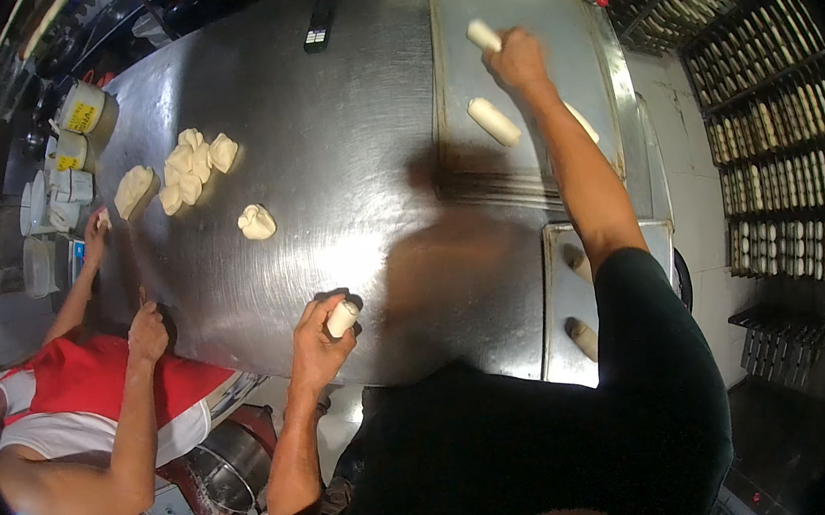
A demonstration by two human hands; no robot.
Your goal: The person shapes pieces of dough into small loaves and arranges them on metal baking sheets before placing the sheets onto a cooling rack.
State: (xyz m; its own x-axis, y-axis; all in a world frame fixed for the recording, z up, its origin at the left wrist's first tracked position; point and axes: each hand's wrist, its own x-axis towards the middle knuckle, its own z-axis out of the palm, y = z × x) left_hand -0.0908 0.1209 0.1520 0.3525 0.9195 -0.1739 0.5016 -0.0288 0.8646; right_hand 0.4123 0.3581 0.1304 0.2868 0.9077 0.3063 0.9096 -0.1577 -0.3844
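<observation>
At the right side of the big metal table is a gray tray. On or just over it, the right hand pinches 1 dough roll; the left hand holds another roll by the table's near edge. A gentle hold should stop dents.

Right hand blurred, dough roll partly hidden by forearm, racked pieces too small to tell

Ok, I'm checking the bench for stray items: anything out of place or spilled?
A dark oblong object lies near the far edge of the steel table. It looks odd on a surface holding dough lumps and trays, though I can't tell what it is. No spill stands out.
</observation>
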